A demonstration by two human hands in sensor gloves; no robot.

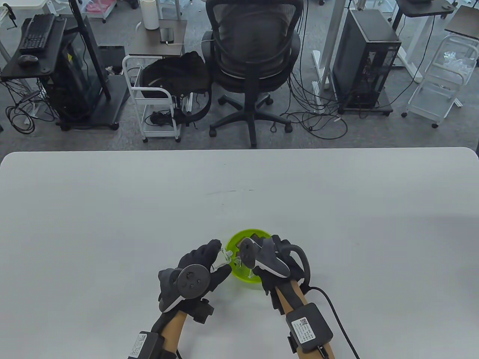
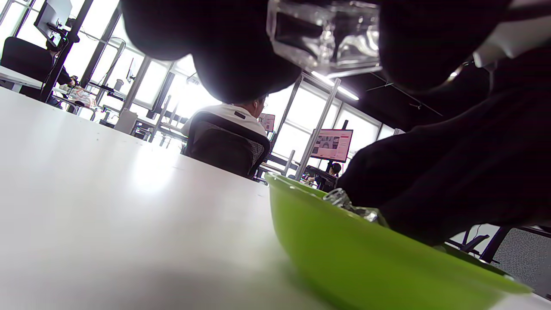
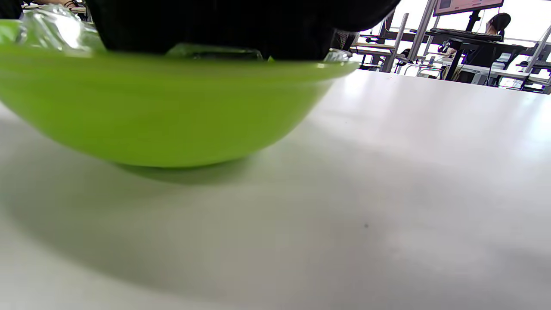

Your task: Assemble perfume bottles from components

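Note:
A green bowl (image 1: 239, 276) sits near the table's front edge, with clear perfume parts (image 2: 354, 207) showing above its rim (image 2: 301, 189). Just left of the bowl, my left hand (image 1: 220, 262) pinches a clear glass bottle (image 1: 225, 257) between thumb and fingers; in the left wrist view the bottle (image 2: 327, 36) fills the top edge between dark fingertips (image 2: 241, 64). My right hand (image 1: 262, 258) reaches down into the bowl from the right. Its fingers are hidden inside, so any grip there is unseen. The right wrist view shows the bowl's wall (image 3: 163, 107) and clear pieces (image 3: 51, 30) at the rim.
The white table (image 1: 112, 224) spreads wide to the left, right and far side of the bowl. An office chair (image 1: 254, 56) and carts stand on the floor beyond the far edge. A cable (image 1: 336, 318) trails from my right forearm.

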